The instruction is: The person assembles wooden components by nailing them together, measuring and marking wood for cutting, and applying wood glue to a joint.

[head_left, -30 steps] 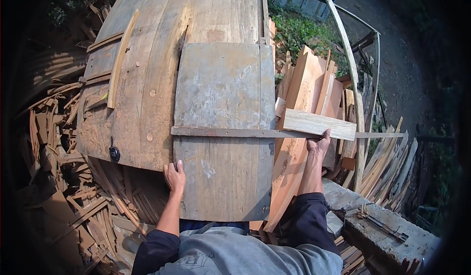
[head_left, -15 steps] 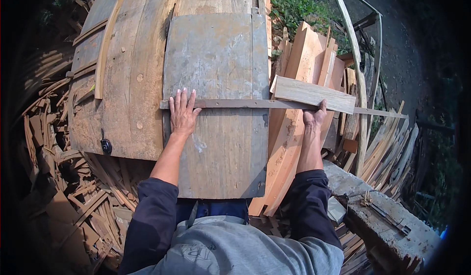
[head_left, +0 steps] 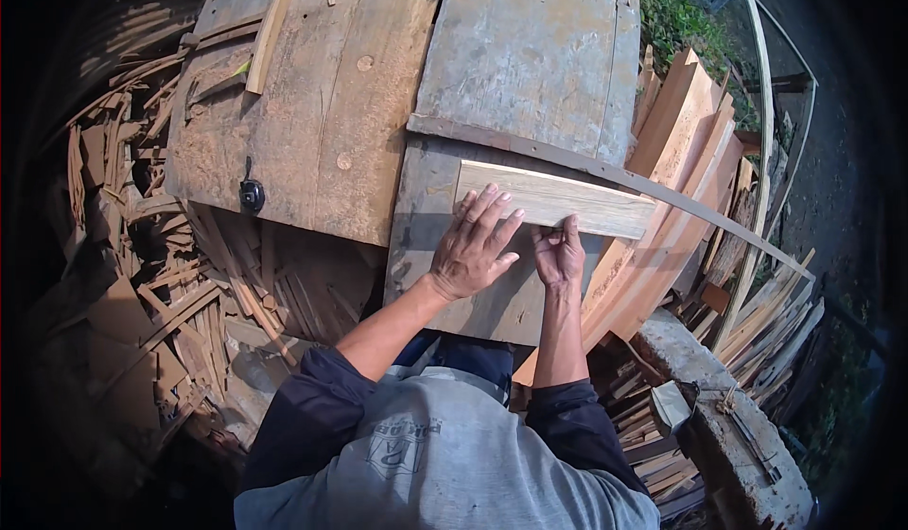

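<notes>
A short pale wooden board (head_left: 567, 199) is over the near part of the grey wooden panel (head_left: 520, 52). My right hand (head_left: 560, 254) pinches its near edge, thumb and fingers closed round it. My left hand (head_left: 475, 246) rests with spread fingers on the board's left end, palm down. Just beyond the board lies a long narrow dark strip (head_left: 539, 149), slanting across the panel and on past its right edge. Neither hand touches the strip.
Left of the panel, a sawdust-covered wooden table (head_left: 312, 142) holds a black tape measure (head_left: 252, 195) and a thin curved wood strip (head_left: 276, 29). Thick reddish beams (head_left: 676, 123) lean on the right. Scrap wood (head_left: 142, 322) heaps at left; a concrete ledge (head_left: 700, 369) stands lower right.
My left hand has left the dark strip and moved right onto the pale board. The board has come nearer and left in my right hand. The view has shifted, and the strip now slants.
</notes>
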Motion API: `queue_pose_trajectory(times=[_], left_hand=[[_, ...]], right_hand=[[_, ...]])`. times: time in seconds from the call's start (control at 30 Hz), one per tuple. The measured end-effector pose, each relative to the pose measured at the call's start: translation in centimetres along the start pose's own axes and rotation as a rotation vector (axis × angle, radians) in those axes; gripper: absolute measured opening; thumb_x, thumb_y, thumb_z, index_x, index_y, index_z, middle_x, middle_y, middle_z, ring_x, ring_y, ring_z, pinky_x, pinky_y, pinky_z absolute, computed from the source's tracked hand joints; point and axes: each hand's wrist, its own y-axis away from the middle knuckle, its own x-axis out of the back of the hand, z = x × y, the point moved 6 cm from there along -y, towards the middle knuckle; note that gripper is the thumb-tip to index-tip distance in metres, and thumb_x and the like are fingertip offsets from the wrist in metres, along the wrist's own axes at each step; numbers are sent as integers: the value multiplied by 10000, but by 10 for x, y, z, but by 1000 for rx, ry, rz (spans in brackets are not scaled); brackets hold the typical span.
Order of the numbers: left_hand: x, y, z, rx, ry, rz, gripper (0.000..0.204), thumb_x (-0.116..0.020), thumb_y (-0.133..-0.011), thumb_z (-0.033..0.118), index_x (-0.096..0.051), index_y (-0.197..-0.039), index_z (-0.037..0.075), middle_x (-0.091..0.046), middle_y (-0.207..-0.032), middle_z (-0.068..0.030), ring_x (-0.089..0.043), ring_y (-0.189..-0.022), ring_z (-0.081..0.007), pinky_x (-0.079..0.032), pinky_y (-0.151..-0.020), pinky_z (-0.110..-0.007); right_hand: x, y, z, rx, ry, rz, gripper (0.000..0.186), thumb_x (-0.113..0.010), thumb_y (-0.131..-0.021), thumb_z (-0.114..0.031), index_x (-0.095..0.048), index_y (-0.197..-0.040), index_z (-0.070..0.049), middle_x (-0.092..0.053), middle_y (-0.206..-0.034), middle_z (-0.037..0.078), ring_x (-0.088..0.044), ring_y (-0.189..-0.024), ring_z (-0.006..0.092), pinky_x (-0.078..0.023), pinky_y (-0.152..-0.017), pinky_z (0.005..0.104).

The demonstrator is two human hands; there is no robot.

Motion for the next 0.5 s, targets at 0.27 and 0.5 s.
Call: queue_pose_trajectory(times=[0.27,0.5], left_hand=[[11,63,-97,182,-73,-206,927,-808,-648,401,-394,-1407,66,-326,-1468,-169,-259,-1397,-375,-204,-1156,-536],[13,92,-173,222,-65,-66,927,-527,-773,752,-430,-1374,53,-396,-1387,-181,-334,-1343,-373,-224,-1115,-563]], right_hand=[[-26,28,20,-293,1258,297,496,-655,-889,-421,-616,-925,73,-661,-699,174,-648,-531,202,-508,-446,275],[-309,153,-74,1037,1304,-667,390,-701,-843,-318,-562,-1140,-106,-517,-808,37,-493,-603,132,-417,-456,259]])
